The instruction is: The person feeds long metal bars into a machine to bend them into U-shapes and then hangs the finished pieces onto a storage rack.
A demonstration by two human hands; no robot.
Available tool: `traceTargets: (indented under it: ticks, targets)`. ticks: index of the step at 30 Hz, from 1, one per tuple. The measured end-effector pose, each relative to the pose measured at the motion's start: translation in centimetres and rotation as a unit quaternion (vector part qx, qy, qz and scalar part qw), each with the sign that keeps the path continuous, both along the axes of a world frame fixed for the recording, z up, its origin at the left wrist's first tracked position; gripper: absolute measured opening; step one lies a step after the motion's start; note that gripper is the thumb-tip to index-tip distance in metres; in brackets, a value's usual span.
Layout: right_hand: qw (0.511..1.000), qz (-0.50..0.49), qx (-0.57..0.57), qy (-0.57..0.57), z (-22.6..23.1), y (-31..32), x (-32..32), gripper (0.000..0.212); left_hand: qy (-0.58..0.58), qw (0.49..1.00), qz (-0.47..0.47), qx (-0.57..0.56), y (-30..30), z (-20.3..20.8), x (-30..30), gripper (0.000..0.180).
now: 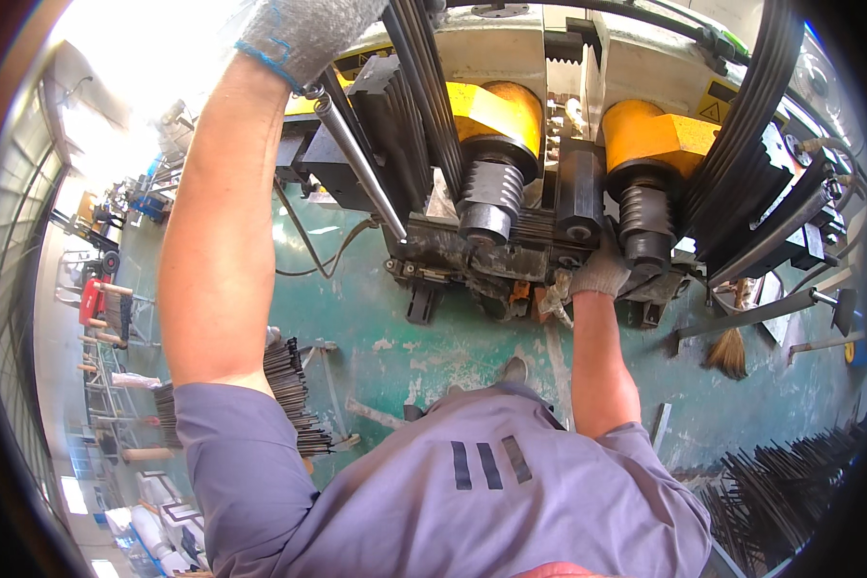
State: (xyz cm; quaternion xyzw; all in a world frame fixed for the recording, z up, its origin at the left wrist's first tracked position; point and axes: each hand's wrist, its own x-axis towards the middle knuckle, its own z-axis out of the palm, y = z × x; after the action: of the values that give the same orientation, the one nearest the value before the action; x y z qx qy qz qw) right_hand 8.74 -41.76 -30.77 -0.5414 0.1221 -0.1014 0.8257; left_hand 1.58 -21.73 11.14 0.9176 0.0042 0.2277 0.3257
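Observation:
My left hand (308, 37), in a grey knit glove with a blue cuff edge, reaches up to the top of the view beside a bundle of long dark rods (424, 87). Its fingers are cut off or hidden, so its grip does not show. My right hand (602, 272), in a pale glove, is low at the machine, between two ribbed metal spindles (491, 197). Its fingertips are lost among dark parts. A yellow housing (657, 137) sits above the right spindle. Below my left wrist, a shiny metal bar (358, 164) slants down.
Another bundle of dark rods (756, 96) leans at the machine's right. Many thin rods (780, 491) lie at the lower right, and more rods (289, 395) rest on a stand at left. A broom (728, 352) and a grey metal arm (751, 318) stand right of the machine.

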Motion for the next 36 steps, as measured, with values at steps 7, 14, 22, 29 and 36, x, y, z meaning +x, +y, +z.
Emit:
traceTargets:
  ticks: [7,14,22,29,36]
  targets:
    - [0.978,-0.013,-0.207,-0.025,-2.9,-1.0,0.8,0.03,-0.051,0.896,-0.072,0.436,3.1,0.4,1.1,0.02]
    - [0.971,-0.111,-0.205,-0.046,0.9,-1.5,-7.8,0.048,-0.282,0.798,-0.029,0.532,6.0,-3.1,-4.2,0.013]
    - [0.905,-0.001,-0.422,-0.056,0.0,-1.1,-18.1,0.049,-0.217,0.913,0.072,-0.338,7.1,-9.3,-32.3,0.009]
    - [0.921,0.248,-0.269,-0.129,6.7,12.4,-28.8,0.047,-0.39,0.75,0.303,-0.44,8.5,-21.8,-58.2,0.015]
    - [0.816,0.461,-0.26,-0.232,6.0,27.2,-40.5,0.042,-0.522,0.569,0.503,-0.389,1.4,-24.8,-75.6,0.021]
